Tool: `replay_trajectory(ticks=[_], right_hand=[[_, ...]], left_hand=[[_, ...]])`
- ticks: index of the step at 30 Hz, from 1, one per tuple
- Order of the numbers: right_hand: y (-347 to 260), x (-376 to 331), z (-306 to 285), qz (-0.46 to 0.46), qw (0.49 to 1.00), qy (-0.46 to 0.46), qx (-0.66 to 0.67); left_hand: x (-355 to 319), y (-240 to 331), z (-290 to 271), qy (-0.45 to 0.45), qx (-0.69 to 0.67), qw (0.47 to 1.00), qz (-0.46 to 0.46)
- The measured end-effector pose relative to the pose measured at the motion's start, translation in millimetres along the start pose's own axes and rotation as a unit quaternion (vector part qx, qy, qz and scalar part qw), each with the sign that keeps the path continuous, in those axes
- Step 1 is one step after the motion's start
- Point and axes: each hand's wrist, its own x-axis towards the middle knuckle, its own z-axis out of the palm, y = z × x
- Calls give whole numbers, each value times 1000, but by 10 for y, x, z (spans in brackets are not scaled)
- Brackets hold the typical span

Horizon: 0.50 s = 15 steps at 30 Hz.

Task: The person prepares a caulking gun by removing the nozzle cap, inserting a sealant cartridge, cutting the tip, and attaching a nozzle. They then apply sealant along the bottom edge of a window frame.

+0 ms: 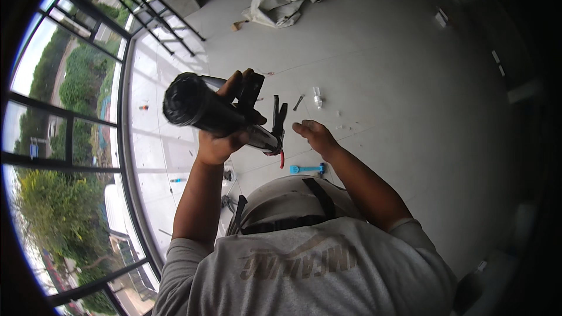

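Observation:
My left hand [225, 140] is wrapped round a long tool like a caulking gun [263, 137], held tilted over the floor. One end is a thick black cylinder [202, 108]; a silver barrel leads to two dark handle-like arms [280, 116] and a small red part. A flat black piece [250, 89] sits at my left fingers. My right hand [317, 138] hangs just right of the arms, apart from them. Its fingers are curled in, with thumb and forefinger close together; what they hold, if anything, is hidden.
On the grey floor lie a blue-handled hammer-like tool [307, 169], a clear plastic container [317, 98] and a small dark tool [298, 102]. A crumpled pale sheet [284, 3] lies farther off. Dark-framed windows [67, 140] line the left, with a black metal frame [155, 14] beside them.

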Motion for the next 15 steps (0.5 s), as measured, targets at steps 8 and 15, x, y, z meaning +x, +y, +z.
replay_trajectory(ticks=[8,15], right_hand=[[-186,580,-841,35,938,22,344],[106,982,-1694,29,914,274,299]], left_hand=[[1178,-489,858,-167,-80,983,-3],[2117,-1041,1139,-214,-162,961,-58]])
